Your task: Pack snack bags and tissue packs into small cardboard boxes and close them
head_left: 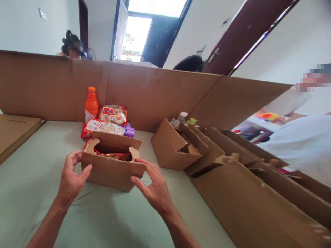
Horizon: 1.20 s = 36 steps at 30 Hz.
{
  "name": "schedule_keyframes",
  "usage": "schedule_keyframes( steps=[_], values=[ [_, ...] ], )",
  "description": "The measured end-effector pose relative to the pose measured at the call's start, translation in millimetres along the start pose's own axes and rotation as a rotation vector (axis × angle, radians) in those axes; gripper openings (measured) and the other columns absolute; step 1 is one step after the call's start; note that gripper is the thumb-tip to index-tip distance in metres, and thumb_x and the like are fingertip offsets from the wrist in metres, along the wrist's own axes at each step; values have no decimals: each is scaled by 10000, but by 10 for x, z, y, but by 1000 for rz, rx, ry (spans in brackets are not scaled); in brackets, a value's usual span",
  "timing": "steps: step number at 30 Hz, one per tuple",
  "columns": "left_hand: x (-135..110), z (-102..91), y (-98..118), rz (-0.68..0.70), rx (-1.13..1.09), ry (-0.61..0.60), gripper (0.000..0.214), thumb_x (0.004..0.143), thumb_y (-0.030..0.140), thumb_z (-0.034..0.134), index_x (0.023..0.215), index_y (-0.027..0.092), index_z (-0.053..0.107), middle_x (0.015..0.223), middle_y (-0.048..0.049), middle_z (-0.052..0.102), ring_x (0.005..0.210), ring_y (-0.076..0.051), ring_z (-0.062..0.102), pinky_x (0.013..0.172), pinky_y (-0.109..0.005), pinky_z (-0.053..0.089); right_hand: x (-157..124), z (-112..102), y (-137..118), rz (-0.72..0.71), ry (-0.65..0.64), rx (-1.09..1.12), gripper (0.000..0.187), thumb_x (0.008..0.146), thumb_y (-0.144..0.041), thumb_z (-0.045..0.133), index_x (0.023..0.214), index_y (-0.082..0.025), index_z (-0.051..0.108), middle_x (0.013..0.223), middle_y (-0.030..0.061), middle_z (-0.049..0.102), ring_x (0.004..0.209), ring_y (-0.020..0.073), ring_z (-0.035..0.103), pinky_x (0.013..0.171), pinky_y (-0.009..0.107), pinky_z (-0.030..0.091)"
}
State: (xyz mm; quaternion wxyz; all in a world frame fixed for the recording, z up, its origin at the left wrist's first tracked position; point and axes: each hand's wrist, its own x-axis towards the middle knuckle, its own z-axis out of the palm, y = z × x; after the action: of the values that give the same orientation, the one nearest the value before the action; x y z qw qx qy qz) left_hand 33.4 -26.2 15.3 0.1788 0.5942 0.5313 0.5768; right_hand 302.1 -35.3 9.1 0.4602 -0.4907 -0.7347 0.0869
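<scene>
A small open-topped cardboard box [110, 174] stands on the table in front of me, with a red snack packet [121, 156] showing inside. My left hand [73, 172] grips the box's left end, thumb across the front and fingers round the side. At the opposite end, my right hand [153, 182] holds the right corner, its thumb on the front panel. Just behind the box lie a white and red snack bag [104, 126], a clear bag of wrapped crackers [113, 114] and a purple package [129, 131]. An orange bottle [91, 105] stands upright beside them.
On the right, several open cardboard boxes [178, 151] stand close together, one with a clear bottle [183, 116] poking out. A flat cardboard box [18, 132] lies at far left. A cardboard wall [155, 94] runs along the back. Other people are beyond it and at right.
</scene>
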Motion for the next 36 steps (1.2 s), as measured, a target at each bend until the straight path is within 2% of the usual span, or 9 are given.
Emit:
schedule_keyframes(
  steps=[5,12,16,19,21,23,26,31,36],
  values=[
    [23,-81,135,-88,157,-87,363,813,452,632,1067,195,663,1086,-93,754,1029,-256,703,916,-408,552,40,-82,-68,14,-77,3,195,944,-263,533,1005,-262,718,1060,47,759,1062,254,620,971,452,471],
    [-264,-314,301,-61,248,-98,273,831,462,642,956,224,690,946,-40,770,858,-211,725,768,-328,587,-145,-249,-65,27,-111,-21,177,942,-324,558,1030,-282,705,1060,57,752,1050,275,650,914,457,481],
    [-235,-216,297,-47,276,-29,310,850,390,629,1103,209,631,958,-47,720,857,-197,700,736,-317,589,26,-204,88,64,37,1,623,857,-444,683,1414,-261,474,1442,139,540,1235,311,573,998,518,469],
    [-157,-121,253,61,277,-37,404,875,319,605,1259,207,552,1208,-96,648,1037,-214,661,873,-375,581,262,-155,169,58,-9,82,898,833,-502,696,1563,-263,231,1551,151,410,1363,312,468,1064,535,427],
    [-127,-104,214,109,272,-56,499,886,305,597,1362,210,479,1365,-134,555,1206,-249,594,950,-419,561,350,-143,176,41,-110,119,814,860,-499,664,1545,-261,293,1433,131,552,1306,295,526,1051,519,439],
    [-111,-122,173,121,293,-102,545,900,306,582,1420,221,440,1489,-157,444,1340,-285,501,1030,-475,518,348,-141,152,-7,-246,83,545,901,-472,619,1395,-261,530,1265,107,671,1207,291,592,1024,508,447],
    [-88,-157,113,143,327,-252,424,929,310,522,1344,228,558,1556,-146,386,1400,-304,447,1119,-522,434,232,-133,104,-81,-349,-31,325,978,-407,503,1173,-245,705,1213,111,698,1199,297,588,1025,502,421],
    [-60,-122,33,141,288,-327,328,940,288,450,1145,190,687,1442,-147,528,1311,-270,546,1098,-463,466,-5,-17,157,-44,-228,-31,391,998,-404,427,1265,-257,671,1379,112,600,1305,294,520,1074,505,402],
    [13,-165,-51,143,183,-422,325,935,345,516,1170,203,690,1590,-155,332,1372,-296,488,1114,-484,437,-115,179,272,243,5,199,493,932,-493,518,1364,-267,590,1503,110,486,1368,302,468,1105,517,400]
  ],
)
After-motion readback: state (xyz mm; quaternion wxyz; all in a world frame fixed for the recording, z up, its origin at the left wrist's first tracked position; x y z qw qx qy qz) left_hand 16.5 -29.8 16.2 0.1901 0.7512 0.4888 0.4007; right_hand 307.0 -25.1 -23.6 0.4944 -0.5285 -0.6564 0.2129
